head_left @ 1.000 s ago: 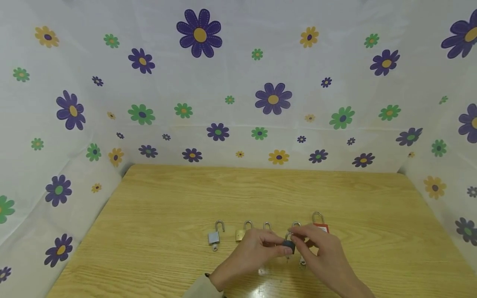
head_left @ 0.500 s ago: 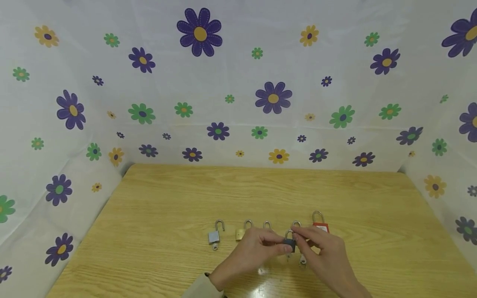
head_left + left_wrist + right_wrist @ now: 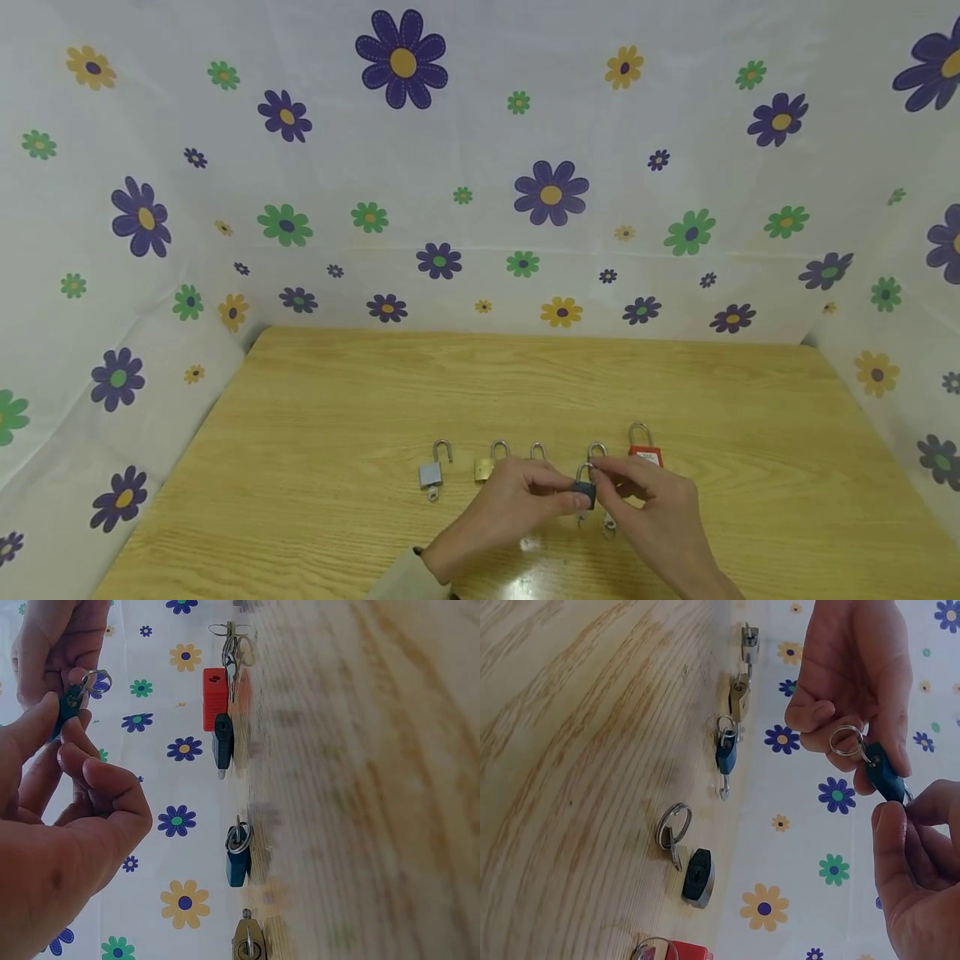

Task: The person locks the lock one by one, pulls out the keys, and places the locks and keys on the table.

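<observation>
Between the two hands, above the table, is a small dark-blue padlock (image 3: 585,497). My left hand (image 3: 510,507) pinches its body between thumb and fingers. The thumb and fingertips of my right hand (image 3: 663,517) pinch the padlock's metal shackle from the other side. In the right wrist view a key ring (image 3: 846,741) hangs at the bottom of the held padlock (image 3: 885,774), by a key at its keyhole. The left wrist view shows the same padlock (image 3: 67,712) partly covered by fingers.
A row of padlocks lies on the wooden table (image 3: 337,400): silver (image 3: 431,476), brass (image 3: 483,470), blue (image 3: 726,754), a black-based one (image 3: 697,877) and red (image 3: 646,455). Loose keys on a ring (image 3: 673,829) lie beside the black-based one. A flowered cloth (image 3: 465,150) surrounds the table.
Both hands keep their hold on the padlock and have barely moved. The head view has tilted a little, so the scene sits slightly higher.
</observation>
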`<state>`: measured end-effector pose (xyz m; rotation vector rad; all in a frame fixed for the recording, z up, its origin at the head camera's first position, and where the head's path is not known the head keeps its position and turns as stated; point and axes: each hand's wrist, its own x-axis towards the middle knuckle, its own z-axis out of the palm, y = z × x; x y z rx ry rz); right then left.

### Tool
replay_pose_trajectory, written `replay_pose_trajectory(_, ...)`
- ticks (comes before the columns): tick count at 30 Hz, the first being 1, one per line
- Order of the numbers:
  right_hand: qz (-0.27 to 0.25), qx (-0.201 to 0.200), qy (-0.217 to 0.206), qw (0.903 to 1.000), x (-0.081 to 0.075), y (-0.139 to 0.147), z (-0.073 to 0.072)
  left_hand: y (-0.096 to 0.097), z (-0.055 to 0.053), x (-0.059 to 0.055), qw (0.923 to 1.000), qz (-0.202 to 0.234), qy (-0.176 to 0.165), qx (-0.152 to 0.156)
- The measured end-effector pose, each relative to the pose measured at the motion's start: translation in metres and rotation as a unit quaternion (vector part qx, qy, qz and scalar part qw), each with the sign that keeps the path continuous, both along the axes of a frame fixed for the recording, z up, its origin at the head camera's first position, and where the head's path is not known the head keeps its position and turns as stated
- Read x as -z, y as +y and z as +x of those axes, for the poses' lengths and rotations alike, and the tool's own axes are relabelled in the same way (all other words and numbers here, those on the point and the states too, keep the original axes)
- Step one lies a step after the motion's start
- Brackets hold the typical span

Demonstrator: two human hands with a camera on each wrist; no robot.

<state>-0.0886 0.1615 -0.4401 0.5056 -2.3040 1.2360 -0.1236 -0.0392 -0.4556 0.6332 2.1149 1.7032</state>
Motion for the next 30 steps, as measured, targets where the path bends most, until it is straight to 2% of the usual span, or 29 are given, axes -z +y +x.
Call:
replay_pose_trajectory(3, 0.007, -0.022, 0.015, 0.9996, 0.001, 0.003, -0.001, 0.000, 0.000, -0.001, 1.0000, -0.003, 0.000, 0.000)
replay_pose_trajectory(5, 0.021, -0.054, 0.039, 0.9975, 0.002, 0.006, -0.003, 0.000, 0.000, -0.001, 1.0000, -0.002, -0.006, -0.002)
replay_pose_trajectory(8, 0.062, -0.107, 0.063, 0.9903, 0.005, 0.013, -0.003, -0.002, -0.001, -0.002, 0.9999, 0.003, -0.015, 0.000)
replay_pose_trajectory(11, 0.115, -0.134, 0.075, 0.9815, 0.006, 0.019, -0.001, -0.003, -0.003, -0.002, 0.9996, 0.010, -0.023, 0.008)
replay_pose_trajectory(14, 0.158, -0.132, 0.099, 0.9735, 0.007, 0.021, 0.000, -0.004, -0.004, -0.003, 0.9994, 0.015, -0.025, 0.021)
replay_pose_trajectory(18, 0.187, -0.121, 0.126, 0.9668, 0.007, 0.021, -0.001, -0.005, -0.006, -0.004, 0.9993, 0.015, -0.018, 0.031)
replay_pose_trajectory(26, 0.204, -0.110, 0.180, 0.9559, 0.009, 0.019, -0.005, -0.003, -0.003, -0.005, 0.9991, 0.009, -0.006, 0.040)
replay_pose_trajectory(30, 0.217, -0.103, 0.175, 0.9548, 0.008, 0.017, -0.004, -0.002, -0.002, -0.007, 0.9994, 0.000, -0.002, 0.034)
